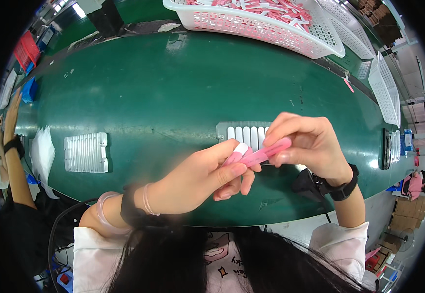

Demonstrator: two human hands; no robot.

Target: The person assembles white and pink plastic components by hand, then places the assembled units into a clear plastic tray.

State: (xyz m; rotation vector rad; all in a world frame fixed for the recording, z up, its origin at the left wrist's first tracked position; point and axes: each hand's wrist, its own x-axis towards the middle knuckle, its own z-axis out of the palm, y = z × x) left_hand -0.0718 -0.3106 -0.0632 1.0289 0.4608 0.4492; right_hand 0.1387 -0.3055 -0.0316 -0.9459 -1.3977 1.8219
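Observation:
Near the middle of the table, my left hand (188,183) is closed around slim pink sticks. One of them, a pink stick with a white rounded end (241,148), pokes up between thumb and fingers. A second pink stick (256,158) slants up to the right from the same grip. Thumb and fingers of my right hand (315,144) pinch the far end of that stick. Just behind both hands lies a clear ribbed tray (222,131) with several white rounded-end pieces in a row, partly hidden by my hands. Exactly how many sticks my left hand holds cannot be made out.
Another clear ribbed tray (86,152) lies on the green table to the left, by a white sheet (42,151). A white basket (256,36) of pink-and-white sticks stands at the back. A co-worker's arm (19,168) is at far left. A black device (306,185) sits beside my right wrist.

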